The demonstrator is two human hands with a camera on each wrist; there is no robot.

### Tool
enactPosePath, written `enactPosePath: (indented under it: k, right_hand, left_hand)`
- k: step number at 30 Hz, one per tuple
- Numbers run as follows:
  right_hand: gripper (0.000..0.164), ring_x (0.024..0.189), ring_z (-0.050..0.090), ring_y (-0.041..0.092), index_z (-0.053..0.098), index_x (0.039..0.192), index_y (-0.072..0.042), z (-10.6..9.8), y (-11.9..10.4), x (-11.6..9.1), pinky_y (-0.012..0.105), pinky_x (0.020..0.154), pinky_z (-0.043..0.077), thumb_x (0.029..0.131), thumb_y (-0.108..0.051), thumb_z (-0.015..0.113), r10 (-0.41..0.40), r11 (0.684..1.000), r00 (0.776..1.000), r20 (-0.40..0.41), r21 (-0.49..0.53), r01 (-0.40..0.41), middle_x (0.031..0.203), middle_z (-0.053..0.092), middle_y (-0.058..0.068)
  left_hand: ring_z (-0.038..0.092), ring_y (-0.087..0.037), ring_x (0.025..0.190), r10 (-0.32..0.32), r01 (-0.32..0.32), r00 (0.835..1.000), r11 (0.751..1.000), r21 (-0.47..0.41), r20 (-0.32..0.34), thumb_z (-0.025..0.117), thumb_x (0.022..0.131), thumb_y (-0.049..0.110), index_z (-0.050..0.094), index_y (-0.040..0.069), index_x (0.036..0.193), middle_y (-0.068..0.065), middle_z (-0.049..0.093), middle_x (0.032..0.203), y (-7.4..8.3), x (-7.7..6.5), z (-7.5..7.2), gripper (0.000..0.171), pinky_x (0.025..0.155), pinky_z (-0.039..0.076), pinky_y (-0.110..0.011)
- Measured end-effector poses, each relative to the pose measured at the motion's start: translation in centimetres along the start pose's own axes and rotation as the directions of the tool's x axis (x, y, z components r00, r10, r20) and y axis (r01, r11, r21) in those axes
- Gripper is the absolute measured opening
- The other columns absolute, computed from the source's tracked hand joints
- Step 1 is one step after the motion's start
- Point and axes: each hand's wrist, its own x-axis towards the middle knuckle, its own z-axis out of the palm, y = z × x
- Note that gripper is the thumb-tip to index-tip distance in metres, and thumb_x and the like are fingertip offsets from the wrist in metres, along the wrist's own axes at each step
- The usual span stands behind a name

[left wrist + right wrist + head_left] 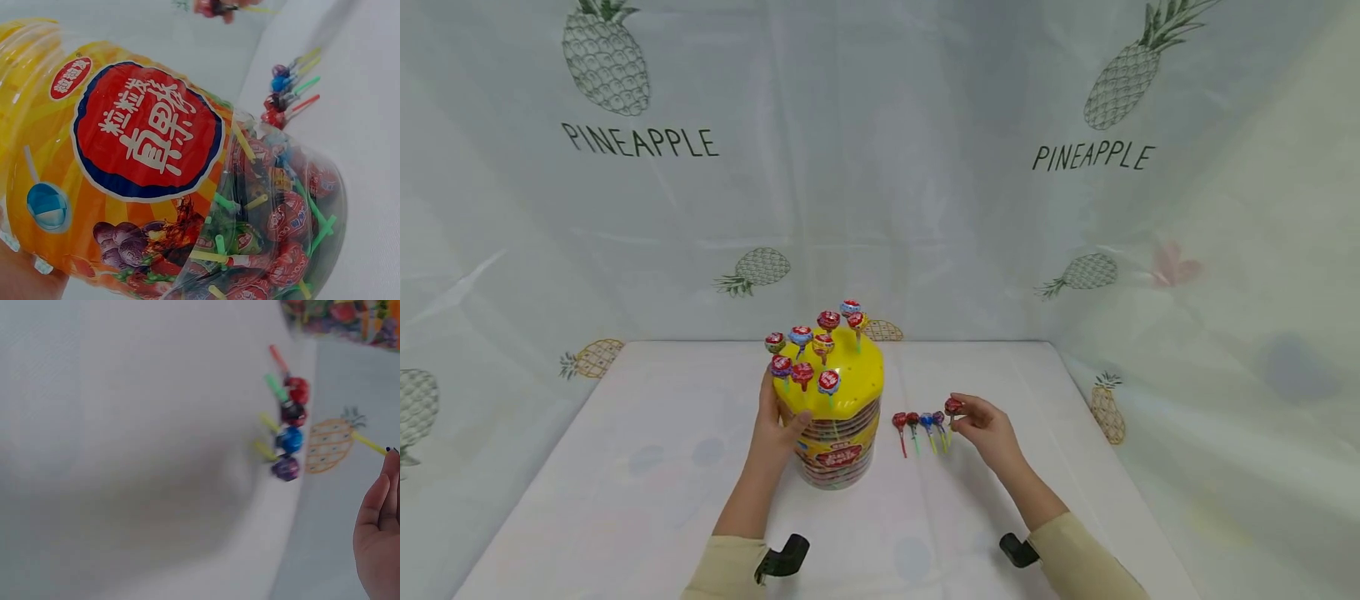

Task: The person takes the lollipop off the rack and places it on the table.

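A clear ribbed candy jar (838, 454) with a printed label and a yellow lid (867, 371) stands on the table. My left hand (772, 429) holds it by its left side, thumb in front just under the lid. Several wrapped lollipops (828, 382) stick up from the lid. More lollipops fill the jar's clear lower part (284, 219) in the left wrist view. Right of the jar, my right hand (992, 432) pinches a lollipop (953, 407) with a dark red wrapper by the candy end. Its yellow stick (369, 443) points away from the fingertips in the right wrist view.
Between jar and right hand, a row of lollipops lies on the white table (700, 492): a red one (899, 420), a dark red one, a blue one (289, 439) and a purple one (285, 468). A pineapple-print curtain (895, 167) hangs behind the table.
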Motion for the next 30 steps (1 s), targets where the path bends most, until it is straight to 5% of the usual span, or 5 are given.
enactPosePath:
  k: [5, 14, 22, 30]
  right_hand:
    - [0.048, 0.082, 0.066, 0.02, 0.057, 0.13, 0.005, -0.3, 2.3, 0.5, 0.04, 0.078, 0.058, 0.084, 0.012, 0.067, 0.095, 0.993, 0.995, 0.006, -0.071, -0.095, 0.108, 0.066, 0.021]
    - [0.047, 0.079, 0.065, 0.021, 0.06, 0.128, 0.001, -1.1, 5.1, 2.1, 0.03, 0.062, 0.054, 0.082, 0.012, 0.066, 0.134, 0.949, 0.991, 0.025, -0.29, -0.121, 0.094, 0.067, 0.011]
    - [0.046, 0.071, 0.054, 0.018, 0.06, 0.128, -0.004, -1.5, 5.4, 4.0, 0.028, 0.058, 0.048, 0.084, 0.001, 0.071, 0.253, 0.875, 0.965, 0.069, -0.442, -0.198, 0.087, 0.061, 0.006]
    - [0.044, 0.073, 0.054, 0.019, 0.062, 0.126, -0.004, -1.6, 5.2, 4.9, 0.029, 0.06, 0.048, 0.083, 0.0, 0.071, 0.277, 0.842, 0.957, 0.09, -0.503, -0.196, 0.087, 0.061, 0.006]
  left_hand:
    - [0.006, -0.035, 0.146, 0.014, -0.014, 1.0, 1.0, -0.005, 0.002, 0.063, 0.089, 0.052, 0.003, 0.027, 0.157, -0.008, 0.017, 0.159, 0.0, 0.1, -0.2, 0.094, 0.112, 0.005, -0.066]
    - [0.007, -0.034, 0.146, 0.019, -0.019, 1.0, 1.0, -0.016, 0.004, 0.063, 0.09, 0.05, 0.005, 0.028, 0.157, -0.007, 0.019, 0.158, -0.3, 0.2, -0.3, 0.091, 0.112, 0.004, -0.066]
    - [0.006, -0.032, 0.147, -0.005, 0.005, 1.0, 1.0, -0.023, -0.001, 0.062, 0.091, 0.048, 0.004, 0.028, 0.157, -0.006, 0.017, 0.159, -0.1, 0.2, -0.2, 0.09, 0.113, 0.005, -0.065]
    - [0.006, -0.032, 0.147, -0.02, 0.019, 1.0, 0.999, -0.034, -0.005, 0.062, 0.093, 0.045, 0.004, 0.029, 0.157, -0.005, 0.017, 0.159, -0.1, 0.2, -0.1, 0.088, 0.113, 0.006, -0.064]
